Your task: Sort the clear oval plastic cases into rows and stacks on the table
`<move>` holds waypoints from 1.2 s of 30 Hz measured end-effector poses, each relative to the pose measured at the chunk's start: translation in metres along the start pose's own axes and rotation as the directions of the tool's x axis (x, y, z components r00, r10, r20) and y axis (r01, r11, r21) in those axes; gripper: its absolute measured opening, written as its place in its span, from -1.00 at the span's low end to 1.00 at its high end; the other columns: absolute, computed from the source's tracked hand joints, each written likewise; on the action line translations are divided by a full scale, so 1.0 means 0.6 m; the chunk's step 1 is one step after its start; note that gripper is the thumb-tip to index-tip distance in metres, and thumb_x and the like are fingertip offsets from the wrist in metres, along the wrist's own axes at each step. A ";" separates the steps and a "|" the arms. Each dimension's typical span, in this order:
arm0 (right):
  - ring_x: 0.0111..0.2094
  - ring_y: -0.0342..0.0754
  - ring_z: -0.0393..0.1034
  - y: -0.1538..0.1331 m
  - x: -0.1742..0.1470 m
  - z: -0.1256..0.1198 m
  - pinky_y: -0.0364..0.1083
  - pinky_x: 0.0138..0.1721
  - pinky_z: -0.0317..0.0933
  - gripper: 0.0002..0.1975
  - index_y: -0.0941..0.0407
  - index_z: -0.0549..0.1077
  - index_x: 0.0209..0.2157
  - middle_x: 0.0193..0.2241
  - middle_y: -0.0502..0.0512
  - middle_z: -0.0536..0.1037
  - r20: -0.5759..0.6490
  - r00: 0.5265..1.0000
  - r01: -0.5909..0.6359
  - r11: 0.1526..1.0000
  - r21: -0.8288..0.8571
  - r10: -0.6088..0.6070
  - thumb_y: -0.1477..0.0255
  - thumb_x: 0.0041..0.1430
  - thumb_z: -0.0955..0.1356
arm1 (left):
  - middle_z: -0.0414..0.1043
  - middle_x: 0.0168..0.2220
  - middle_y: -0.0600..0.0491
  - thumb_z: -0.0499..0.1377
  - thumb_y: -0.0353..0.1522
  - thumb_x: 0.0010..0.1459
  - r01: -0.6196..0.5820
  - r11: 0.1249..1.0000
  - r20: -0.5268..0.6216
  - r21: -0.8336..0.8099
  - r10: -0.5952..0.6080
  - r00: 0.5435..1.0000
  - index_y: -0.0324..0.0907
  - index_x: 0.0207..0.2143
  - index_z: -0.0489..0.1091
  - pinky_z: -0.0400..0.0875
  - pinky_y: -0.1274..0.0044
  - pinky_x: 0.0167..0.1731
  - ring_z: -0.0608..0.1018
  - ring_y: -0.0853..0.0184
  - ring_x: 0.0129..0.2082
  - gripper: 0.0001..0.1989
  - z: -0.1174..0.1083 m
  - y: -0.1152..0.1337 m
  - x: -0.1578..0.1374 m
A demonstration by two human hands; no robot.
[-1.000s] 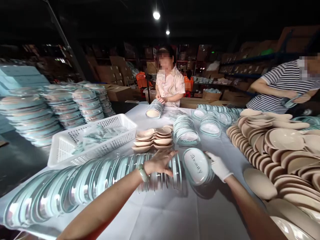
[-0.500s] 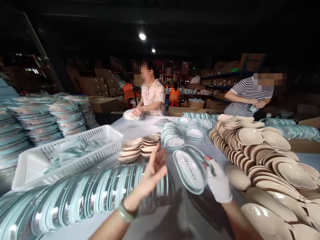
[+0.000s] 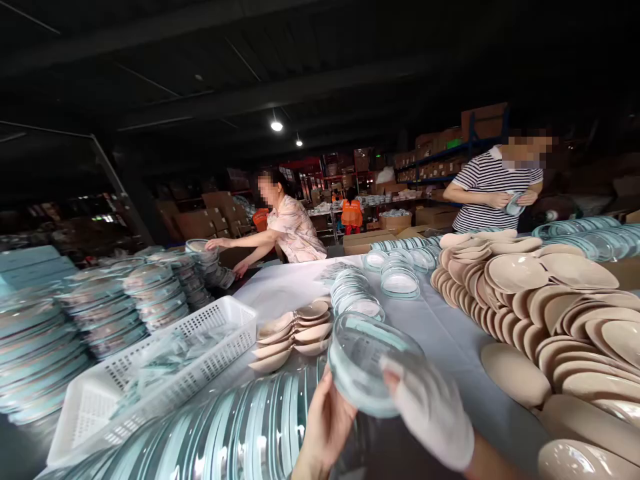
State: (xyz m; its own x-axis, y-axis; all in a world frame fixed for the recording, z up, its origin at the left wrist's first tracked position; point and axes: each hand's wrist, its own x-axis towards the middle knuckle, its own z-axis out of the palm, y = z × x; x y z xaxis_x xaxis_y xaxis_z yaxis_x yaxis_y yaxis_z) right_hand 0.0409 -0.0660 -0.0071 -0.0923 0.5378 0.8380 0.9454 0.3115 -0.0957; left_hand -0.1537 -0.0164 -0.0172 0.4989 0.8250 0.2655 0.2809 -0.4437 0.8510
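Note:
Both my hands hold one clear oval case with a pale teal rim (image 3: 367, 360), lifted over the near end of the table. My bare left hand (image 3: 327, 427) grips its left edge. My white-gloved right hand (image 3: 433, 417) grips its right side. Just below and to the left lies a long row of the same teal-rimmed cases (image 3: 240, 433) standing on edge. Beyond them sits a small pile of beige pads (image 3: 295, 333).
A white perforated basket (image 3: 150, 380) holding plastic bags stands on the left of the white-covered table (image 3: 450, 340). Many beige pads (image 3: 545, 300) are heaped at the right. Stacks of cases (image 3: 100, 313) stand at far left. Two people work across the table.
My right hand lifted the oval case up and my left hand left the row and took hold of it. My view tilted upward. The person opposite reached toward the left stacks.

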 end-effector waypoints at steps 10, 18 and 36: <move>-0.13 0.02 0.50 0.156 0.207 0.218 -0.09 -0.08 0.30 -0.80 0.19 0.61 -0.24 -0.15 0.20 0.62 0.568 0.777 -0.451 0.869 0.202 0.271 0.42 0.18 0.36 | 0.30 0.31 -0.09 0.14 0.00 0.22 0.168 0.907 -0.301 0.386 -0.049 0.952 0.03 0.39 0.00 0.08 -0.01 0.34 0.21 0.00 0.38 -0.23 -0.180 -0.013 -0.078; -0.47 -0.08 0.43 -0.038 0.093 0.114 -0.14 -0.38 0.24 -0.62 0.09 0.55 -0.23 -0.51 0.02 0.57 0.673 0.716 -0.499 0.810 0.308 0.185 0.10 0.27 0.27 | -0.14 0.45 -0.13 0.46 0.03 -0.21 0.212 0.545 0.039 0.811 -0.412 0.910 -0.08 0.42 -0.01 -0.27 -0.09 0.37 -0.12 -0.12 0.45 0.22 -0.177 0.008 -0.066; -0.06 0.04 0.52 -0.010 0.108 0.176 0.00 0.00 0.35 -0.54 0.04 0.51 0.05 -0.11 0.13 0.64 0.526 0.717 -0.662 0.683 0.309 0.457 0.57 0.09 0.33 | 0.12 0.39 -0.19 0.42 0.06 -0.13 0.098 0.914 -0.170 0.394 -0.032 0.985 -0.03 0.32 0.23 -0.26 -0.10 0.36 0.07 -0.16 0.42 -0.01 -0.167 -0.039 -0.087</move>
State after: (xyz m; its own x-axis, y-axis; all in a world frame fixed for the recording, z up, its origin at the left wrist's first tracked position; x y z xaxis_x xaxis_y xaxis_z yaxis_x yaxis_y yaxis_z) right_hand -0.0037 0.0499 -0.0091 0.2017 0.9402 0.2744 0.6103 0.0984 -0.7860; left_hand -0.2684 -0.0142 -0.0053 0.3432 0.8862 0.3112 0.6286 -0.4628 0.6250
